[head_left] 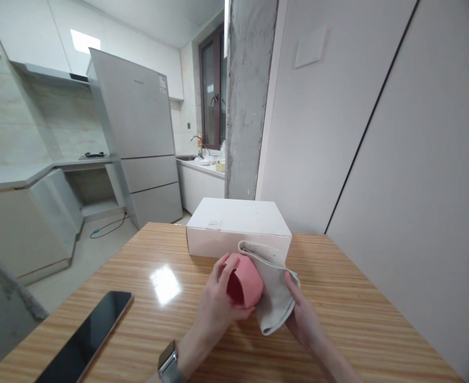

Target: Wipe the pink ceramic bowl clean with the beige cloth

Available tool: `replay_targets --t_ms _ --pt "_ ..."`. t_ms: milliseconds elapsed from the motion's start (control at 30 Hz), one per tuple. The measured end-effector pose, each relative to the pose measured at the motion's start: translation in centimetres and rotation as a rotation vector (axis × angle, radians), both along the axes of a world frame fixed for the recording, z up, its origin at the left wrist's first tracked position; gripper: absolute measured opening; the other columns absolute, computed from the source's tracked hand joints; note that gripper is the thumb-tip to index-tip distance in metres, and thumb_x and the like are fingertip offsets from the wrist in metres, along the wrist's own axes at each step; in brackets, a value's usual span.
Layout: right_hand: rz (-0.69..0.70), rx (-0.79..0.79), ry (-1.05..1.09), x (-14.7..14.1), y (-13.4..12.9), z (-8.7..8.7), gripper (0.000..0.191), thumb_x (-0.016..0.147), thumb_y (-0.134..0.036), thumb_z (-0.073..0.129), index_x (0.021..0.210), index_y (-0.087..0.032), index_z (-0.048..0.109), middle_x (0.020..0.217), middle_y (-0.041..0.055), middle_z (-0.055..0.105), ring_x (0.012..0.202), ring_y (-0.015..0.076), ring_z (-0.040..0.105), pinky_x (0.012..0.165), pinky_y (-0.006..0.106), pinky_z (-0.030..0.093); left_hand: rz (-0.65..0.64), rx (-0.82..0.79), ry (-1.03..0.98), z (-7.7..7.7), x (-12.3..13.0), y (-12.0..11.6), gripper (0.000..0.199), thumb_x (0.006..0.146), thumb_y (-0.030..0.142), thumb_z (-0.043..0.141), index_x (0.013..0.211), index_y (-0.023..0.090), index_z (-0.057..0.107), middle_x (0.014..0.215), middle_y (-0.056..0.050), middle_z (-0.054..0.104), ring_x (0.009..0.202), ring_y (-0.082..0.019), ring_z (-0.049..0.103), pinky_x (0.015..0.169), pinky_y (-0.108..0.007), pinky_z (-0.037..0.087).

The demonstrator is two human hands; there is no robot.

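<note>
My left hand (216,298) grips a pink bowl (251,281) that is tipped on its side, its opening turned to the left. The fingers go over the rim and the thumb lies underneath. A folded grey cloth (276,290) is in my right hand (300,311), thumb on top and the other fingers hidden behind it. The cloth touches or nearly touches the bowl's outer base; exact contact is hard to see. Both are held above the wooden table (346,314), in front of a white box (238,217). A watch (168,359) is on my left wrist.
A black smartphone (89,335) lies at the table's left. Beyond the table stand a grey fridge (139,117), a kitchen counter with a sink (186,158) and a concrete pillar (246,101). A white wall panel (410,175) borders the table on the right.
</note>
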State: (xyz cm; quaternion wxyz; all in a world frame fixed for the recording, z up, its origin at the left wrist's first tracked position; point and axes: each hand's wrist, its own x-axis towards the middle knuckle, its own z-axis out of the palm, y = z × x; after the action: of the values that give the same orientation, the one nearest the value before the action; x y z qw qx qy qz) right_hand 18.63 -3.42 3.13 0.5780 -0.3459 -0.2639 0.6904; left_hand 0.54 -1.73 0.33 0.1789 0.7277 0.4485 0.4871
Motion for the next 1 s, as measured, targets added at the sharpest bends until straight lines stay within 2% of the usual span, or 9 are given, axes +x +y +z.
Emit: replay_targets --t_ms 100,200,333,400,467,600,700,833,1000 --pt "-0.182 -0.047 -0.049 4.1 -0.3 0.3 0.05 0.072 -0.06 0.064 0.104 -0.021 0.069 0.108 0.0087 0.072 0.111 0.0311 0.061 0.099 0.045 0.044 0.045 -0.051 -0.008 0.0 -0.2 0.2 0.094 0.05 0.022 0.082 0.134 0.03 0.039 0.14 -0.008 0.04 0.124 -0.031 0.045 0.098 -0.044 0.044" --pt "-0.299 -0.118 -0.181 9.8 -1.3 -0.2 0.045 0.075 -0.062 0.057 0.091 -0.023 0.073 0.099 0.0102 0.074 0.105 0.0318 0.064 0.093 0.044 0.049 0.033 -0.171 -0.126 0.4 -0.3 0.0 0.092 0.05 0.023 0.082 0.131 0.029 0.04 0.133 -0.007 0.048 0.117 -0.03 0.051 0.096 -0.044 0.045" --pt "-0.066 -0.241 -0.343 15.0 -3.8 -1.6 0.052 0.074 -0.067 0.051 0.077 -0.021 0.075 0.088 0.0146 0.075 0.091 0.0352 0.069 0.085 0.046 0.052 -0.016 -0.358 -0.226 0.9 0.2 -0.7 0.094 0.047 0.027 0.084 0.128 0.027 0.038 0.118 -0.006 0.058 0.101 -0.027 0.06 0.085 -0.041 0.05" --pt "0.083 -0.278 -0.505 16.0 -5.1 -2.3 0.045 0.067 -0.064 0.06 0.073 -0.022 0.075 0.087 0.0152 0.075 0.089 0.0369 0.069 0.083 0.045 0.053 -0.064 -0.379 -0.237 0.9 0.9 -1.0 0.093 0.044 0.025 0.085 0.125 0.027 0.039 0.114 -0.006 0.059 0.098 -0.027 0.06 0.084 -0.04 0.05" --pt "0.108 -0.196 -0.715 16.6 -6.1 -3.0 0.042 0.06 -0.059 0.067 0.082 -0.024 0.075 0.096 0.013 0.074 0.095 0.0364 0.068 0.085 0.043 0.053 -0.132 -0.376 -0.267 0.8 1.7 -1.3 0.092 0.042 0.021 0.085 0.122 0.027 0.04 0.114 -0.005 0.059 0.097 -0.025 0.06 0.085 -0.039 0.049" --pt "-0.108 0.068 -1.212 17.8 -6.9 -4.6 0.062 0.058 -0.054 0.07 0.112 -0.024 0.065 0.121 0.0109 0.065 0.115 0.0339 0.057 0.101 0.043 0.041 -0.258 -0.372 -0.323 0.8 3.8 -1.5 0.09 0.045 0.019 0.085 0.123 0.025 0.041 0.117 -0.007 0.059 0.1 -0.024 0.058 0.089 -0.038 0.046" --pt "-0.259 0.126 -1.413 18.8 -6.7 -5.6 0.062 0.059 -0.049 0.067 0.114 -0.022 0.06 0.121 0.012 0.064 0.115 0.0334 0.057 0.1 0.043 0.042 -0.283 -0.35 -0.289 1.0 5.8 -1.0 0.093 0.047 0.022 0.085 0.129 0.024 0.041 0.121 -0.008 0.057 0.108 -0.026 0.055 0.095 -0.04 0.042" --pt "-0.279 0.159 -1.476 19.5 -6.4 -5.9 0.059 0.06 -0.043 0.065 0.113 -0.021 0.055 0.109 0.0105 0.069 0.103 0.0319 0.063 0.09 0.039 0.047 -0.285 -0.268 -0.161 1.2 9.4 0.3 0.101 0.044 0.029 0.086 0.134 0.022 0.042 0.129 -0.009 0.049 0.118 -0.029 0.046 0.102 -0.04 0.037" --pt "-0.192 0.141 -1.439 19.3 -5.8 -5.3 0.062 0.06 -0.037 0.062 0.118 -0.021 0.047 0.067 -0.0016 0.067 0.069 0.0271 0.066 0.072 0.035 0.048 -0.27 -0.275 0.033 0.8 14.0 1.8 0.109 0.043 0.041 0.083 0.14 0.023 0.036 0.129 -0.01 0.048 0.117 -0.033 0.044 0.098 -0.042 0.039"
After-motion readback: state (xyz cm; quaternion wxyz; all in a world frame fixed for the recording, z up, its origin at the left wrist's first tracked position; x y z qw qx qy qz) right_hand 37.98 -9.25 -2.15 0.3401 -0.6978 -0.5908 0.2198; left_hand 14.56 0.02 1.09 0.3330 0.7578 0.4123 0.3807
